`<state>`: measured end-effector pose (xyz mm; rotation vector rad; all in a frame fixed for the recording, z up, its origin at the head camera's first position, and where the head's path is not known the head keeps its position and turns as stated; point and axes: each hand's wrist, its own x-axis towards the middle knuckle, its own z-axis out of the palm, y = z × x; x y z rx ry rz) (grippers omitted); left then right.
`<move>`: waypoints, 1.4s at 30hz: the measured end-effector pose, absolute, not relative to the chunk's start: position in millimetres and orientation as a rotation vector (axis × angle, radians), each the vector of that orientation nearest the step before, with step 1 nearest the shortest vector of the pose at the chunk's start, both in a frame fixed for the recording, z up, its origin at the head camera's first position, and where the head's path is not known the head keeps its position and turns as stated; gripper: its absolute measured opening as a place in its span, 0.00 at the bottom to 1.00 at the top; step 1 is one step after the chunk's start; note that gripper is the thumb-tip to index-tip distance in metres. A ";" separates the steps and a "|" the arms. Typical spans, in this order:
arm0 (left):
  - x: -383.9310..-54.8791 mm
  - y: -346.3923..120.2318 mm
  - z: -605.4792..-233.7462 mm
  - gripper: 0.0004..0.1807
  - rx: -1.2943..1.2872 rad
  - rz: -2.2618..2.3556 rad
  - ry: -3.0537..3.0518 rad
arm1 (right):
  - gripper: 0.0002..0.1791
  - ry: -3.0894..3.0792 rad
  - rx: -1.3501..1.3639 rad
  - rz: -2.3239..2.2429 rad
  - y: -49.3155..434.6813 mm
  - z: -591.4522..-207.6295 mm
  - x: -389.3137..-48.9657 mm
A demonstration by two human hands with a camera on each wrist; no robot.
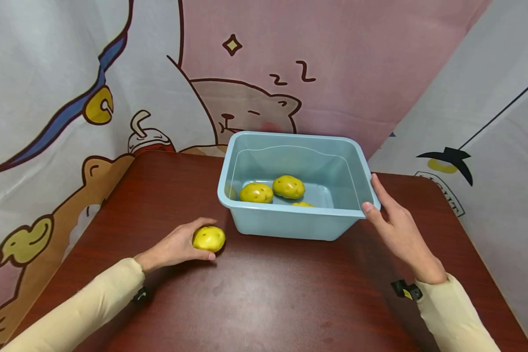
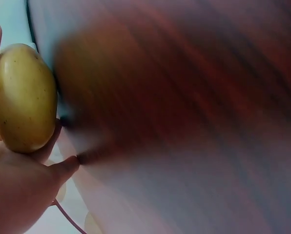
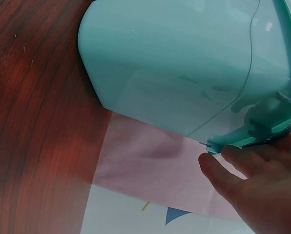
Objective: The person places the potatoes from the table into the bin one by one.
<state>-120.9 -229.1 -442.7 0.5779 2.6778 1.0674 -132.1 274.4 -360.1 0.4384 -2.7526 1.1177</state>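
Observation:
My left hand (image 1: 176, 246) holds a yellow potato (image 1: 209, 239), thumb on the near side and fingers round the far side, low over the table just left of the bin's front. Up close in the left wrist view, the same potato (image 2: 26, 97) shows smooth skin with small dark specks. A light blue plastic bin (image 1: 286, 222) stands beyond it. Inside lie two whole-looking potatoes (image 1: 288, 187), plus a third (image 1: 303, 204) mostly hidden behind the front wall. At the bin's right end, my right hand (image 1: 400, 232) grips the rim, thumb towards the near corner.
Both the bin and my hands are over a dark reddish-brown table (image 1: 255, 293). A cartoon-printed cloth (image 1: 356, 63) hangs behind the table and along its sides, close to the bin's back. Each wrist carries a small dark device (image 1: 407, 290).

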 end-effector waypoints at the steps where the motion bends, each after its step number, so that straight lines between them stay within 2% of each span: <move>1: -120.9 -229.2 -442.4 0.46 0.567 1.059 2.678 | 0.42 -2.753 0.437 1.117 274.5 -360.2 -132.0; 6: -121.6 -229.1 -442.5 0.41 0.601 1.059 2.684 | 0.42 -2.753 0.437 1.113 274.1 -360.7 -132.2; 13: -118.2 -228.0 -437.1 0.40 0.684 1.048 2.706 | 0.42 -2.752 0.441 1.112 273.2 -361.5 -132.6; 42: -92.1 -215.7 -349.9 0.41 1.011 1.019 2.833 | 0.42 -2.747 0.438 1.122 275.3 -361.2 -132.1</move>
